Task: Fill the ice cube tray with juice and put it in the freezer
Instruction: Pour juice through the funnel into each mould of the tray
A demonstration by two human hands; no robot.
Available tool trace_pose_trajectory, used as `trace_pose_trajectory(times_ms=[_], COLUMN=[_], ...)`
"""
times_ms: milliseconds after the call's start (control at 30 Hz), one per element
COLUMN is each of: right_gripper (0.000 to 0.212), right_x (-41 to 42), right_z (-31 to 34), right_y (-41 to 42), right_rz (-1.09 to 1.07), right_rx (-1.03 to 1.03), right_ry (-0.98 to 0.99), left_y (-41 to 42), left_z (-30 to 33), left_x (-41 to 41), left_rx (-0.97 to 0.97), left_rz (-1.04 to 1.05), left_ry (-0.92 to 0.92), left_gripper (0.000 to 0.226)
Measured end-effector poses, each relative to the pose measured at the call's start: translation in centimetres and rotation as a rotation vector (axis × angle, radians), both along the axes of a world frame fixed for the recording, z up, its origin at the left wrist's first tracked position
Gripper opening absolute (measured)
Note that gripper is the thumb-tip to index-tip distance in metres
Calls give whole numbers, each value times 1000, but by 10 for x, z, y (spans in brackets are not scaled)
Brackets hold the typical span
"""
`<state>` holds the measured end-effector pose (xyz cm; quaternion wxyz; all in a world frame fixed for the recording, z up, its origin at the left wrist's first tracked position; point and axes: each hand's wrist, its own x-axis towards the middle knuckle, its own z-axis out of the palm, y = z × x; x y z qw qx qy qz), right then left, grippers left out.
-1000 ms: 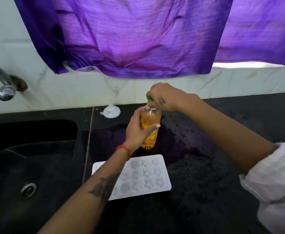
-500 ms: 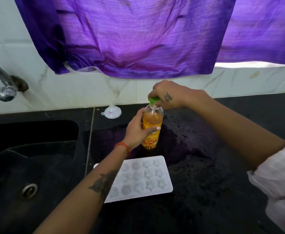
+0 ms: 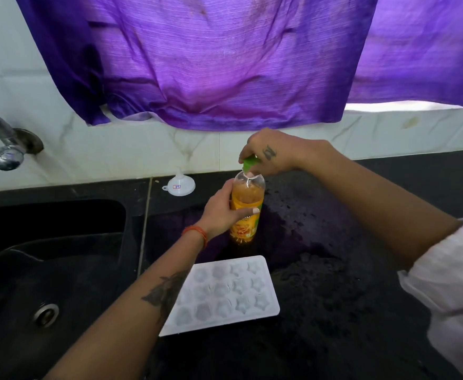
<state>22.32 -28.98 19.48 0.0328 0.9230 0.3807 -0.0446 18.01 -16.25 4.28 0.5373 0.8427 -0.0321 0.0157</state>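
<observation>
Left of centre, the left hand [image 3: 222, 212] wraps the upright clear plastic bottle of orange juice [image 3: 246, 209], its long axis vertical, while the right hand [image 3: 268, 154] above pinches its green screw cap [image 3: 249, 163]; the white plastic ice cube tray [image 3: 225, 294], cavities seemingly empty, lies just nearer on the black counter [image 3: 334, 311].

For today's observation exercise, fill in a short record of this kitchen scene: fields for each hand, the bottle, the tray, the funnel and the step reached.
left hand: grips the bottle's body
right hand: pinches the green cap
bottle: upright on the black counter, holds orange juice
tray: white, on the counter in front of the bottle, no juice in it
funnel: white, mouth down by the wall, untouched
step: cap being handled, no pouring yet
</observation>
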Motion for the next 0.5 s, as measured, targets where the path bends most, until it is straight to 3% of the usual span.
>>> trace_pose_trajectory(times_ms=[100, 267, 333, 400, 500], right_gripper=[58, 31, 23, 29, 30], right_x=[2, -1, 0, 1, 2], right_z=[0, -4, -1, 1, 2], right_y=[-2, 6, 3, -1, -4], right_rz=[-86, -27, 44, 81, 92], right_rx=[5, -34, -28, -5, 46], right_ry=[30, -41, -25, -5, 6], left_y=[-2, -17, -8, 1, 4], left_z=[3, -3, 1, 7, 10], left_x=[2, -4, 0, 4, 3], left_rx=[7, 42, -7, -3, 6], left_rz=[-24, 163, 57, -49, -66], left_ry=[3, -141, -70, -4, 11], left_gripper=[74, 74, 76, 79, 78])
